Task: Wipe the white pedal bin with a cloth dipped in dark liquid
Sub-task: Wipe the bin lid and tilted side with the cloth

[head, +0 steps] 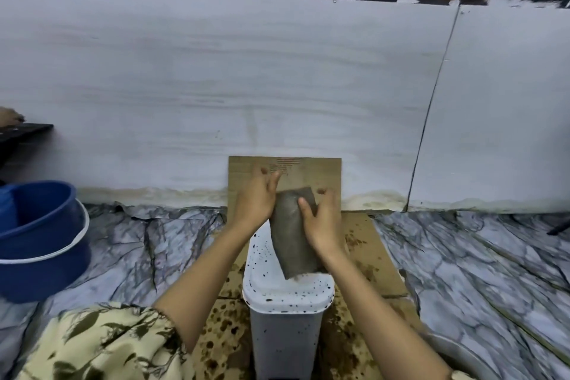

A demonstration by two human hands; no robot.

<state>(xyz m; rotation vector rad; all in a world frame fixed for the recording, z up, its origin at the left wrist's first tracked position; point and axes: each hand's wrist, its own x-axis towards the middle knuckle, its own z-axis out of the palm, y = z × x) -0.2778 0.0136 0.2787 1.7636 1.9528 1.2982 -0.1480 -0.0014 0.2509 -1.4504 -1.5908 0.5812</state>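
The white pedal bin [285,330] stands on stained cardboard in front of me, its lid and walls speckled with dark spots. A damp grey cloth [293,237] hangs above the lid, held between both hands. My left hand [256,197] holds the cloth's upper left edge with fingers spread upward. My right hand [322,222] grips its right side, thumb across the front. The cloth's lower end hangs just over the lid.
A blue bucket [40,241] with a white rim stands at the left. Brown cardboard [311,173] leans on the white wall behind the bin and lies under it. Marble-patterned sheeting [478,262] covers the floor. A metal bowl rim [459,352] shows bottom right. Another person's hand [9,116] appears at far left.
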